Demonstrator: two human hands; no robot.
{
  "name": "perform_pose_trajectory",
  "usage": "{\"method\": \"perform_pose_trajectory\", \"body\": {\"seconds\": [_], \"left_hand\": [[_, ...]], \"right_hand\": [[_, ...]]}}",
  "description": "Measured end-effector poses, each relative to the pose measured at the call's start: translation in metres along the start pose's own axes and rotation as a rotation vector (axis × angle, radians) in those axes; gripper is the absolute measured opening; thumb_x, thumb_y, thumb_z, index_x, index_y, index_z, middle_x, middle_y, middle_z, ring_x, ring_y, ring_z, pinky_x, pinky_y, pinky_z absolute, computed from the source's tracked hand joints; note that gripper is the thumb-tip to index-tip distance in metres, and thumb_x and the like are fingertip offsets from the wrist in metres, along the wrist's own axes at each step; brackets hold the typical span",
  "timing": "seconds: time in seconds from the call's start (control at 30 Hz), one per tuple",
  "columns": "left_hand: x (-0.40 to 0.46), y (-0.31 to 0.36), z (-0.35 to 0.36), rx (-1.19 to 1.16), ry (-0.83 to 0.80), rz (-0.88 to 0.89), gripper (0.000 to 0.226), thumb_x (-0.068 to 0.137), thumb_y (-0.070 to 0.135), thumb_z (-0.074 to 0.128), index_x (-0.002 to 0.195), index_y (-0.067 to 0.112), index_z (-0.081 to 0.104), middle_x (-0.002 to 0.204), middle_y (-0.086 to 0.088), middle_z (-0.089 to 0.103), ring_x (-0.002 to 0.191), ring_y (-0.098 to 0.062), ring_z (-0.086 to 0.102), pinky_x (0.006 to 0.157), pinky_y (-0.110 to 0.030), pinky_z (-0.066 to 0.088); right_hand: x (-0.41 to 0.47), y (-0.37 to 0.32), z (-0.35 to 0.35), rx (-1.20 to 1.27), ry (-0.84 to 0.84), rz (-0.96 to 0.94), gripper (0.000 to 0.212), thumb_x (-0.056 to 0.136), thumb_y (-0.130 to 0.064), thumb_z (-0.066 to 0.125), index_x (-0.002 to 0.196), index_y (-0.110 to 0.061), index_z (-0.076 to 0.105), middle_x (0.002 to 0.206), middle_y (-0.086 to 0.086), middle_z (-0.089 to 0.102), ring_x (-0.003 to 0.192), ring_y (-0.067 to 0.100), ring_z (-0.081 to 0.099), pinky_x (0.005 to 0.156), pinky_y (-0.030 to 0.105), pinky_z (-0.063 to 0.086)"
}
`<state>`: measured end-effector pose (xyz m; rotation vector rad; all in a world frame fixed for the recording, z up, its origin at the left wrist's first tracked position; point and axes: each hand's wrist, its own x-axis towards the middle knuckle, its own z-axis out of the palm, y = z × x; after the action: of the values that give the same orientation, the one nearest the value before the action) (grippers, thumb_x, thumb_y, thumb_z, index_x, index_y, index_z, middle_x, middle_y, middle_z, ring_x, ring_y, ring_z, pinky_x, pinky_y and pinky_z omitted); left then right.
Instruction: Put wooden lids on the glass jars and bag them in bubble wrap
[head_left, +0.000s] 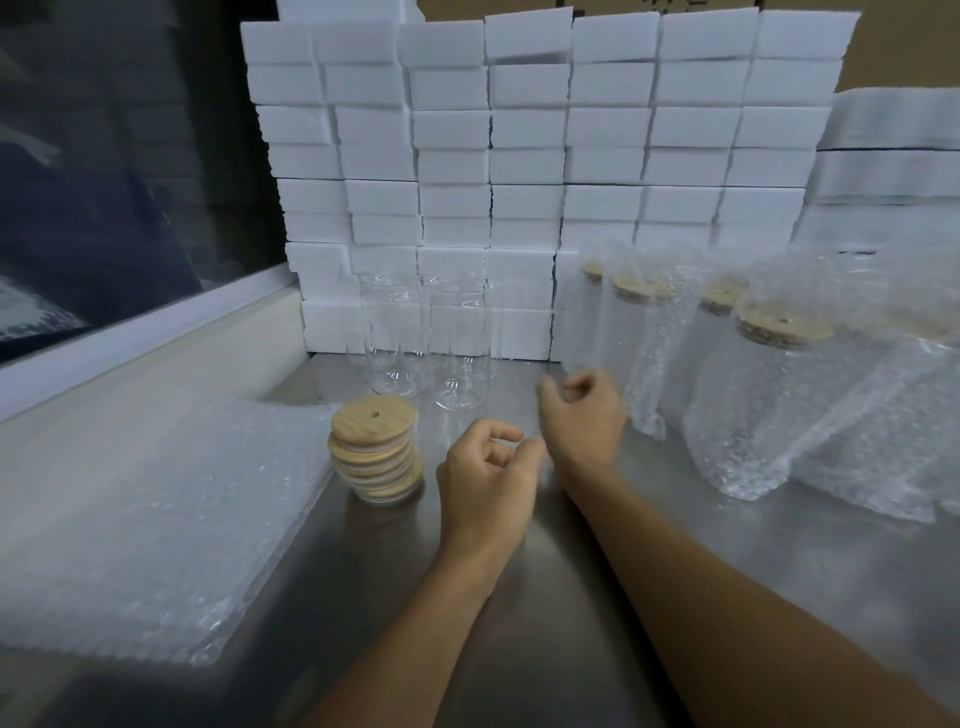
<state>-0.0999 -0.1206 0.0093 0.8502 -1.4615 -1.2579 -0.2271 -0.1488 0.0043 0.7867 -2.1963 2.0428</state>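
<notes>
We are holding our left hand (485, 467) and right hand (584, 410) over the desk (545, 597), both loosely curled and holding nothing | wooden lids (375, 449) are sitting stacked just left of them | two bare glass jars (457, 345) are standing behind the lids | bagged jars (753, 395) are standing at right | flat bubble wrap bags (156, 514) are lying at left

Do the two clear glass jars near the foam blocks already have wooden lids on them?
No, both bare glass jars stand open-topped, and the wooden lids sit stacked beside them.
</notes>
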Motion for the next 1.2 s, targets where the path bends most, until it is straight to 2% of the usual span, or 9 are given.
{"method": "perform_pose_trajectory", "body": {"seconds": [0.1, 0.17, 0.23, 0.3, 0.43, 0.73, 0.97, 1.13, 1.2], "left_hand": [[0.0, 0.001, 0.0, -0.087, 0.077, -0.001, 0.02, 0.063, 0.031, 0.062, 0.071, 0.013, 0.062, 0.057, -0.003, 0.061, 0.059, -0.021, 0.059, 0.071, -0.049, 0.054], [0.0, 0.001, -0.001, -0.1, 0.097, 0.007, 0.019, 0.064, 0.031, 0.062, 0.07, 0.013, 0.061, 0.056, -0.003, 0.059, 0.058, -0.021, 0.058, 0.071, -0.051, 0.054], [0.0, 0.001, -0.001, -0.091, 0.103, 0.022, 0.017, 0.065, 0.031, 0.062, 0.067, 0.015, 0.06, 0.054, -0.001, 0.058, 0.058, -0.02, 0.058, 0.07, -0.051, 0.054], [0.001, 0.0, -0.001, -0.088, 0.116, 0.03, 0.015, 0.065, 0.031, 0.062, 0.065, 0.016, 0.059, 0.053, 0.0, 0.058, 0.059, -0.02, 0.058, 0.07, -0.05, 0.053], [0.001, 0.001, 0.0, -0.083, 0.116, 0.035, 0.014, 0.064, 0.031, 0.062, 0.064, 0.017, 0.059, 0.052, 0.002, 0.057, 0.058, -0.016, 0.056, 0.068, -0.045, 0.053], [-0.001, 0.003, -0.002, -0.041, 0.013, 0.001, 0.017, 0.064, 0.031, 0.06, 0.067, 0.014, 0.06, 0.057, -0.003, 0.06, 0.057, -0.015, 0.058, 0.062, -0.039, 0.051], [-0.004, 0.008, -0.004, 0.025, -0.024, -0.002, 0.017, 0.065, 0.029, 0.058, 0.068, 0.013, 0.059, 0.061, -0.012, 0.063, 0.06, -0.019, 0.059, 0.069, -0.042, 0.054], [-0.007, 0.017, -0.005, 0.08, -0.079, -0.007, 0.016, 0.064, 0.027, 0.06, 0.066, 0.011, 0.061, 0.061, -0.011, 0.061, 0.061, -0.021, 0.058, 0.069, -0.046, 0.054], [-0.008, 0.026, -0.006, 0.136, -0.146, 0.027, 0.015, 0.064, 0.027, 0.06, 0.066, 0.012, 0.061, 0.056, -0.009, 0.059, 0.055, -0.019, 0.056, 0.064, -0.042, 0.052]], "right_hand": [[-0.011, -0.007, 0.019, 0.03, -0.319, -0.083, 0.032, 0.077, -0.04, 0.081, 0.093, -0.03, 0.055, 0.081, -0.009, 0.06, 0.077, 0.005, 0.058, 0.071, 0.025, 0.045], [-0.014, -0.009, 0.032, 0.016, -0.449, -0.091, 0.056, 0.074, -0.048, 0.084, 0.115, -0.028, 0.052, 0.1, -0.01, 0.06, 0.094, 0.007, 0.06, 0.084, 0.027, 0.05], [-0.014, -0.011, 0.042, -0.035, -0.503, -0.109, 0.079, 0.073, -0.053, 0.085, 0.135, -0.024, 0.045, 0.12, -0.007, 0.056, 0.113, 0.013, 0.057, 0.098, 0.036, 0.048], [-0.013, -0.013, 0.051, -0.067, -0.495, -0.119, 0.089, 0.074, -0.053, 0.084, 0.143, -0.019, 0.039, 0.135, -0.002, 0.051, 0.125, 0.018, 0.053, 0.105, 0.043, 0.046], [-0.009, -0.016, 0.062, -0.105, -0.517, -0.111, 0.09, 0.077, -0.054, 0.081, 0.146, -0.017, 0.037, 0.141, 0.002, 0.052, 0.13, 0.021, 0.052, 0.109, 0.045, 0.043], [-0.003, -0.015, 0.053, -0.063, -0.515, -0.083, 0.082, 0.076, -0.045, 0.085, 0.142, -0.016, 0.047, 0.13, 0.003, 0.056, 0.122, 0.017, 0.053, 0.106, 0.041, 0.046], [-0.012, -0.004, 0.013, -0.012, -0.454, -0.032, 0.079, 0.071, -0.04, 0.091, 0.135, -0.016, 0.05, 0.124, 0.002, 0.059, 0.117, 0.015, 0.056, 0.1, 0.031, 0.046], [-0.026, 0.002, -0.029, -0.013, -0.423, -0.04, 0.064, 0.076, -0.018, 0.084, 0.131, -0.017, 0.052, 0.117, -0.004, 0.061, 0.113, 0.013, 0.061, 0.078, 0.008, 0.039], [-0.035, 0.002, -0.045, 0.001, -0.41, -0.043, 0.064, 0.075, -0.013, 0.08, 0.132, -0.016, 0.052, 0.119, -0.003, 0.063, 0.115, 0.015, 0.062, 0.085, 0.013, 0.045]]}}
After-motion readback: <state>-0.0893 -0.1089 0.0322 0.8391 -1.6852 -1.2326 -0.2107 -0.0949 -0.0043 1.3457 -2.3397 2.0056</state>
